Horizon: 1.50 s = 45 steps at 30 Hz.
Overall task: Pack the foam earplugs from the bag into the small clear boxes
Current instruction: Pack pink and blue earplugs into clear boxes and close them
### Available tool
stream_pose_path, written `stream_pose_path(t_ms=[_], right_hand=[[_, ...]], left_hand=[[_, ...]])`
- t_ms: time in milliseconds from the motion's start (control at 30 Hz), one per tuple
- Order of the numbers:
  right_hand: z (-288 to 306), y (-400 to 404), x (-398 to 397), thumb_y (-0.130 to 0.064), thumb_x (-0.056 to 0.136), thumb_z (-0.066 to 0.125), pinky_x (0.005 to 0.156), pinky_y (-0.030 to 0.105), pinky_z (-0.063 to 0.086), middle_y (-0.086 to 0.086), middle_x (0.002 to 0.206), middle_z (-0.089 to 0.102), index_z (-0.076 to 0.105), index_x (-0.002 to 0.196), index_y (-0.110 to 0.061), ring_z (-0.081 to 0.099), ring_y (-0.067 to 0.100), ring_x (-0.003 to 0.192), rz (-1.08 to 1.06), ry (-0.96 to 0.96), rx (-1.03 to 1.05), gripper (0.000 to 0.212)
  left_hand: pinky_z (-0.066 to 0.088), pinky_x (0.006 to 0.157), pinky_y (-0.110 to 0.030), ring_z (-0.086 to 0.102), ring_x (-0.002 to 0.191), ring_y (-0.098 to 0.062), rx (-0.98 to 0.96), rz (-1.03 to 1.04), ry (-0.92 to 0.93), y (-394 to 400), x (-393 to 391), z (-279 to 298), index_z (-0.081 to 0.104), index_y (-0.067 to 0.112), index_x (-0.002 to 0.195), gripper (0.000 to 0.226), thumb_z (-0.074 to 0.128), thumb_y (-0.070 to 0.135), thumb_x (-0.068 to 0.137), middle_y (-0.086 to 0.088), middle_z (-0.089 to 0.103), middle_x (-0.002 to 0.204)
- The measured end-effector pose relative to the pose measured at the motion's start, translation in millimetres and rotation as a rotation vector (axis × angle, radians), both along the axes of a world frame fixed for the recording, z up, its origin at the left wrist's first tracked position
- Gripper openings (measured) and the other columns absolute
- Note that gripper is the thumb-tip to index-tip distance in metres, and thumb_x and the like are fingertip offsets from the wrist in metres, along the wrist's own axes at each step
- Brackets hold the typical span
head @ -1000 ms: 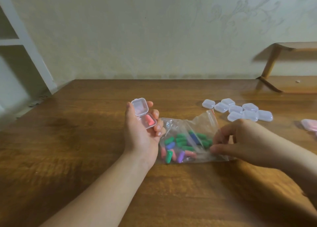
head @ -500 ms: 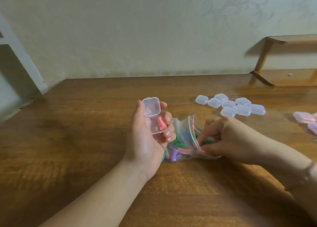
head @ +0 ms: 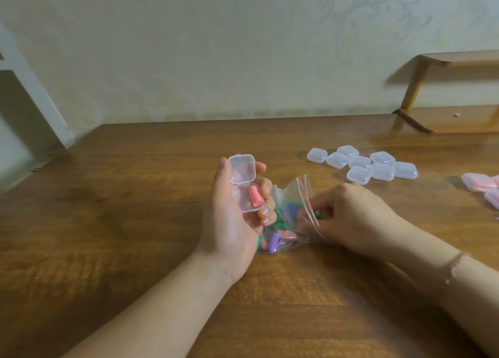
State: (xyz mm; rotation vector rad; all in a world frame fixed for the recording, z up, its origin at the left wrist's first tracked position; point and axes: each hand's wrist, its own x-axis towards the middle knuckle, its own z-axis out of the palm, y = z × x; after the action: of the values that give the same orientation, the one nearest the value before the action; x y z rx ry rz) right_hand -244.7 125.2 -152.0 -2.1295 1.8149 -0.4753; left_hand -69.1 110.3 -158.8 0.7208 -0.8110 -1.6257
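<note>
Your right hand has worked deeper into the mouth of the bag since half a second ago, and the bag's opening with its red zip strip now stands up higher between your two hands. Your left hand has hardly shifted; it holds the open box palm up, with the thumb along the box's left side and the curled fingers cupping its right side. The box's lid is hinged back on the far side, and one pink earplug lies in the base, leaning toward the right wall.

Your right hand's fingers are bent and reach into the bag's mouth, but the crumpled plastic hides their tips, so you cannot tell whether they pinch an earplug or only the plastic. Inside the bag lie earplugs in green, blue, purple and pink, bunched toward its near left end, just beside your left palm. The bag rests on the bench between your wrists.

Far right of the bag sits a cluster of shut clear boxes, touching one another and showing no colour inside. At the right edge lie more boxes with pink showing through them, partly cut off by the frame. A wooden shelf stands at the far right against the wall.
</note>
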Motion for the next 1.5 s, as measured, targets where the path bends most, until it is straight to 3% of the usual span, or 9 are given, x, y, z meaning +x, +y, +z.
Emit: stream_pose_path(t_ms=[167, 400, 533, 667, 833, 1000, 1100, 1333, 1500], right_hand=[[5.5, 1.7, 0.9, -0.068, 0.064, 0.067, 0.044, 0.021, 0.028, -0.024, 0.053, 0.052, 0.067, 0.071, -0.046, 0.047, 0.005, 0.051, -0.004, 0.026, 0.019, 0.024], [12.1, 4.2, 1.5, -0.070, 0.057, 0.073, 0.063, 0.038, 0.051, -0.005, 0.072, 0.069, 0.058, 0.062, -0.052, 0.062, 0.011, 0.066, 0.002, -0.013, 0.087, 0.023], [14.1, 8.1, 4.5, -0.078, 0.053, 0.064, 0.046, 0.026, 0.036, -0.012, 0.054, 0.058, 0.055, 0.051, -0.056, 0.052, 0.007, 0.052, 0.042, 0.034, 0.012, 0.024], [16.3, 13.9, 9.3, -0.078, 0.062, 0.060, 0.042, 0.022, 0.024, -0.012, 0.047, 0.048, 0.051, 0.053, -0.062, 0.041, 0.012, 0.048, 0.111, 0.069, -0.038, 0.021], [8.1, 15.5, 11.6, -0.070, 0.069, 0.056, 0.047, 0.031, 0.039, 0.002, 0.062, 0.056, 0.068, 0.072, -0.022, 0.045, 0.021, 0.062, 0.112, 0.114, -0.063, 0.049], [8.1, 16.2, 13.5, -0.067, 0.074, 0.063, 0.042, 0.019, 0.031, -0.016, 0.052, 0.050, 0.071, 0.079, -0.047, 0.044, 0.009, 0.054, 0.052, 0.051, -0.073, 0.022], [11.2, 17.7, 14.3, -0.077, 0.067, 0.058, 0.041, 0.017, 0.032, -0.020, 0.051, 0.052, 0.068, 0.090, -0.057, 0.048, 0.005, 0.051, 0.058, 0.013, -0.045, 0.032], [4.0, 16.7, 21.1, -0.082, 0.062, 0.054, 0.052, 0.028, 0.042, -0.003, 0.059, 0.060, 0.071, 0.085, -0.046, 0.055, 0.014, 0.058, 0.021, 0.035, -0.120, 0.046], [4.7, 17.1, 19.4, -0.081, 0.065, 0.049, 0.054, 0.029, 0.045, -0.005, 0.059, 0.060, 0.068, 0.074, -0.042, 0.056, 0.015, 0.060, 0.012, 0.052, -0.110, 0.044]], left_hand=[[0.024, 0.053, -0.029, 0.031, 0.055, -0.015, -0.004, -0.003, -0.004, -0.2, 0.0, -0.8, 0.060, 0.012, 0.090, 0.050, 0.031, 0.052, 0.102, -0.005, 0.044, 0.067], [0.022, 0.054, -0.030, 0.029, 0.056, -0.015, -0.023, -0.014, -0.030, -0.1, -0.3, -1.8, 0.059, 0.012, 0.090, 0.051, 0.030, 0.052, 0.102, -0.005, 0.042, 0.066], [0.024, 0.055, -0.030, 0.031, 0.055, -0.015, -0.057, -0.022, -0.076, -0.4, -0.7, -4.4, 0.060, 0.013, 0.089, 0.053, 0.029, 0.054, 0.102, -0.005, 0.043, 0.067], [0.024, 0.055, -0.031, 0.031, 0.055, -0.015, -0.073, -0.012, -0.073, -1.2, -0.6, -5.8, 0.060, 0.013, 0.089, 0.053, 0.029, 0.054, 0.102, -0.005, 0.043, 0.066], [0.022, 0.055, -0.031, 0.029, 0.055, -0.016, -0.083, -0.009, -0.079, -1.4, -2.0, -5.6, 0.060, 0.013, 0.088, 0.053, 0.028, 0.053, 0.102, -0.006, 0.040, 0.065], [0.024, 0.055, -0.031, 0.030, 0.055, -0.016, -0.071, -0.006, -0.077, -1.6, -0.9, -5.9, 0.060, 0.012, 0.089, 0.053, 0.029, 0.053, 0.102, -0.005, 0.041, 0.064], [0.025, 0.055, -0.031, 0.031, 0.054, -0.015, -0.067, -0.007, -0.091, -1.6, -0.6, -6.0, 0.060, 0.012, 0.089, 0.053, 0.028, 0.053, 0.103, -0.004, 0.042, 0.063], [0.025, 0.056, -0.031, 0.031, 0.055, -0.015, -0.054, -0.011, -0.098, -2.1, -0.8, -6.4, 0.061, 0.013, 0.089, 0.053, 0.029, 0.054, 0.102, -0.004, 0.042, 0.065], [0.026, 0.055, -0.031, 0.032, 0.055, -0.015, -0.048, -0.010, -0.101, -1.7, -0.9, -5.2, 0.061, 0.012, 0.090, 0.053, 0.029, 0.053, 0.102, -0.004, 0.044, 0.064]])
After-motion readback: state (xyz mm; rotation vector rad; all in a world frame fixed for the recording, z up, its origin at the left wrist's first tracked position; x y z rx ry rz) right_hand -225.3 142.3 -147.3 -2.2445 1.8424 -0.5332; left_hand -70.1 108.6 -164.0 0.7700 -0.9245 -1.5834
